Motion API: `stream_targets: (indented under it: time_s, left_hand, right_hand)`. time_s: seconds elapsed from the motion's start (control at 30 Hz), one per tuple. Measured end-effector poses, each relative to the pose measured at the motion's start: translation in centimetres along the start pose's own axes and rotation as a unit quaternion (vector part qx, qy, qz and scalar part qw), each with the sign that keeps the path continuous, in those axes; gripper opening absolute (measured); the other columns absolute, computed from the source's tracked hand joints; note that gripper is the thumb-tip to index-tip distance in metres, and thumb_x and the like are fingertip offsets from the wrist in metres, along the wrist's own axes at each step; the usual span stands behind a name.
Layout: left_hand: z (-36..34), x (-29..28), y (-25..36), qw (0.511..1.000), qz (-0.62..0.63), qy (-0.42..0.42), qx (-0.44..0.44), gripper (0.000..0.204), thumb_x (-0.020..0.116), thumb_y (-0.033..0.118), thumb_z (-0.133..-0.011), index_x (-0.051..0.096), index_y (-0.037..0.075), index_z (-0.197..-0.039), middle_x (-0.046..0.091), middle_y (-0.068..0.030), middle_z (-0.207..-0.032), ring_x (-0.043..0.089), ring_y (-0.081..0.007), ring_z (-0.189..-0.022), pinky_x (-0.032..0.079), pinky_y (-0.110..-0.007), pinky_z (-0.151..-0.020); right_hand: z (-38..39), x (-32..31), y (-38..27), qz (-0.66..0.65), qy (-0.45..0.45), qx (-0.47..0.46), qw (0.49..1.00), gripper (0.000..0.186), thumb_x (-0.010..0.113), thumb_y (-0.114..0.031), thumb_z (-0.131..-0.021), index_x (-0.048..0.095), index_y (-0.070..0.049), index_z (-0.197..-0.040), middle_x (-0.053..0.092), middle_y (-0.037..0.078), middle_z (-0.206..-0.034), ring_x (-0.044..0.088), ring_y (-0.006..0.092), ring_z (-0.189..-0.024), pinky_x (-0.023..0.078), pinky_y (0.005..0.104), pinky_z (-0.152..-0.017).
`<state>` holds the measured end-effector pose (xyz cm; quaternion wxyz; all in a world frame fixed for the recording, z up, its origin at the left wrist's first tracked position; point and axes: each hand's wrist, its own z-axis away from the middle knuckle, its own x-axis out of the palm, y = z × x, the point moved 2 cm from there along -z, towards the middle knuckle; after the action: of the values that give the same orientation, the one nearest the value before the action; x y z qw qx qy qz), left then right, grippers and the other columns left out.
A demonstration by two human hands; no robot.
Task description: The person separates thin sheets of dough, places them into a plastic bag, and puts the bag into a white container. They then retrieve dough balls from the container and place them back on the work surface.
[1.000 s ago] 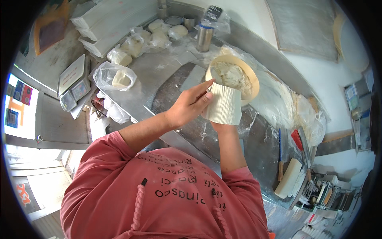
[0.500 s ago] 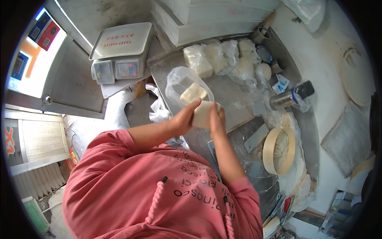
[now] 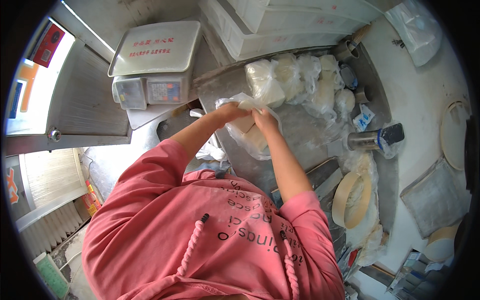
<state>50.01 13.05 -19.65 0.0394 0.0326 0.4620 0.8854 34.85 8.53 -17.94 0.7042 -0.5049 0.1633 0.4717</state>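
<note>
A clear plastic bag point(image 3: 262, 155) lies on the grey worktop in front of me, with pale cream dough blocks point(image 3: 256, 137) inside it. My left hand point(image 3: 231, 111) is closed at the bag's far left rim, above the blocks; its fingertips are partly hidden. Close beside it, my right hand point(image 3: 266, 120) has its fingers bent together at the far right rim, gripping the plastic. The blocks lie side by side just below both hands.
Several bagged pale blocks point(image 3: 265, 82) line the back of the worktop. White plastic crates point(image 3: 280, 42) are stacked behind them. A scale point(image 3: 155, 55) stands at the back left. On the right are a metal cylinder point(image 3: 363, 140) and a round wooden sieve point(image 3: 336, 204).
Both hands have moved away from me to the bag. The dough block they held in front of it is now in the bag beside the other one.
</note>
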Motion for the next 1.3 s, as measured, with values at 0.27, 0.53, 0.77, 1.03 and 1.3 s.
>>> stream_targets:
  time_s: [0.27, 0.53, 0.77, 1.03, 1.3]
  left_hand:
    - [2.3, 2.0, 2.3, 0.901, -0.399, 0.159, 0.058, 0.042, 0.06, 0.029, -0.076, 0.056, 0.006, -0.11, 0.059, -0.016, -0.108, 0.057, -0.0315, -0.096, 0.043, -0.039, -0.085]
    - [11.3, 2.1, 4.2, 0.719, -0.43, 0.438, 0.328, 0.071, 0.071, 0.025, -0.063, 0.043, 0.008, -0.127, 0.036, -0.0152, -0.131, 0.037, -0.0337, -0.119, 0.029, -0.049, -0.097]
    - [8.3, 0.0, 5.8, 0.96, 0.179, 0.169, 0.131, 0.024, 0.06, 0.022, -0.078, 0.055, 0.001, -0.066, 0.058, -0.0095, -0.059, 0.059, -0.0184, -0.051, 0.046, -0.031, -0.045]
    - [11.0, 2.6, 9.2, 0.952, 0.11, 0.091, 0.27, 0.019, 0.062, 0.018, -0.076, 0.06, -0.001, -0.073, 0.056, -0.0065, -0.06, 0.056, -0.0163, -0.051, 0.045, -0.028, -0.05]
    - [10.0, 1.9, 10.6, 0.958, 0.131, 0.117, 0.226, 0.02, 0.064, 0.018, -0.074, 0.06, -0.002, -0.072, 0.057, -0.0084, -0.06, 0.056, -0.0173, -0.05, 0.044, -0.03, -0.05]
  right_hand:
    - [5.6, -3.1, -0.1, 0.112, -0.047, -0.016, 0.992, 0.059, 0.05, -0.04, -0.084, 0.042, 0.003, -0.123, 0.051, 0.027, -0.117, 0.048, 0.0379, -0.111, 0.038, 0.0379, -0.093]
    - [14.1, -6.5, 0.5, 0.435, -0.047, -0.282, 0.854, 0.069, 0.058, -0.047, -0.076, 0.043, 0.001, -0.123, 0.054, 0.023, -0.113, 0.045, 0.0296, -0.116, 0.014, 0.0502, -0.106]
    - [13.9, -9.0, 3.0, 0.602, -0.208, -0.329, 0.697, 0.031, 0.054, -0.022, -0.075, 0.06, -0.006, -0.101, 0.063, 0.016, -0.091, 0.06, 0.0292, -0.09, 0.032, 0.0498, -0.097]
    - [14.9, -6.6, -0.2, 0.253, -0.035, -0.521, 0.815, 0.047, 0.057, -0.031, -0.075, 0.055, -0.004, -0.113, 0.058, 0.021, -0.105, 0.055, 0.0395, -0.097, 0.04, 0.0495, -0.09]
    - [11.8, -9.8, 6.0, 0.484, 0.094, -0.47, 0.732, 0.023, 0.056, -0.03, -0.074, 0.061, -0.013, -0.089, 0.059, 0.01, -0.086, 0.058, 0.0319, -0.08, 0.042, 0.0474, -0.083]
